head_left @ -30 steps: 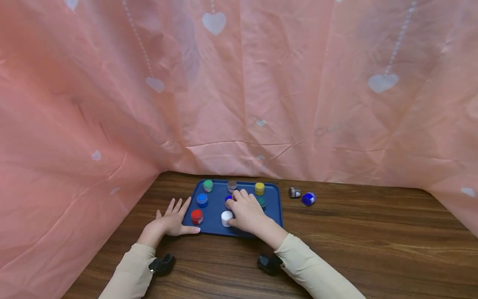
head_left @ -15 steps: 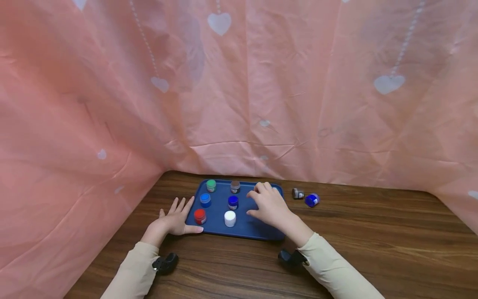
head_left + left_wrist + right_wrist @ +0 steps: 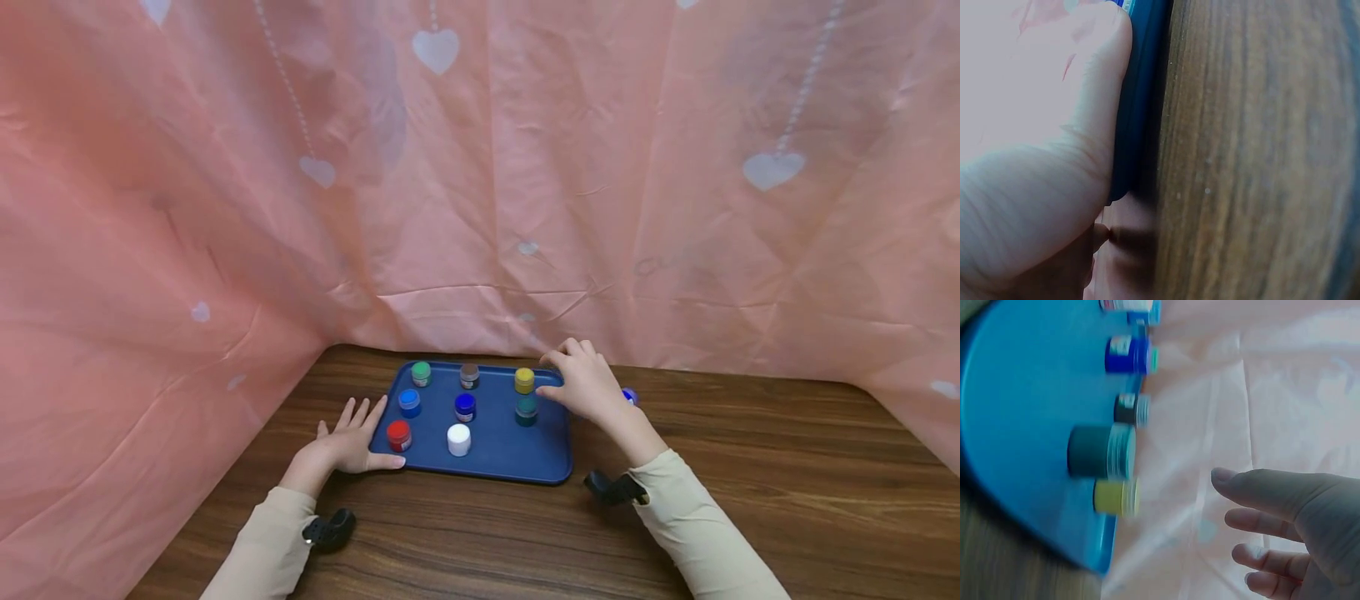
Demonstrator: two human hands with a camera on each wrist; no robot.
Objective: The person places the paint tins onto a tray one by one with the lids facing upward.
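Observation:
A blue tray [image 3: 495, 442] on the wooden table carries several small paint jars, among them a yellow jar [image 3: 524, 380], a teal jar [image 3: 526, 408], a dark blue jar [image 3: 465, 407], a white jar [image 3: 458, 439] and a red jar [image 3: 398, 435]. My left hand [image 3: 348, 442] lies flat on the table, its thumb [image 3: 1085, 94] against the tray's edge [image 3: 1138, 94]. My right hand [image 3: 588, 387] hovers at the tray's far right corner, fingers loose and holding nothing [image 3: 1285, 506]. Beside it a blue jar [image 3: 631, 396] on the table peeks out, mostly hidden.
A pink curtain with white hearts [image 3: 480, 183] closes off the table at the back and on the left. Bare wooden tabletop [image 3: 750, 467] stretches to the right and front of the tray. In the right wrist view the tray [image 3: 1016, 394] and its jars are blurred.
My right hand has moved from the middle of the tray to its far right corner, uncovering the dark blue, teal and yellow jars. The left hand has stayed put.

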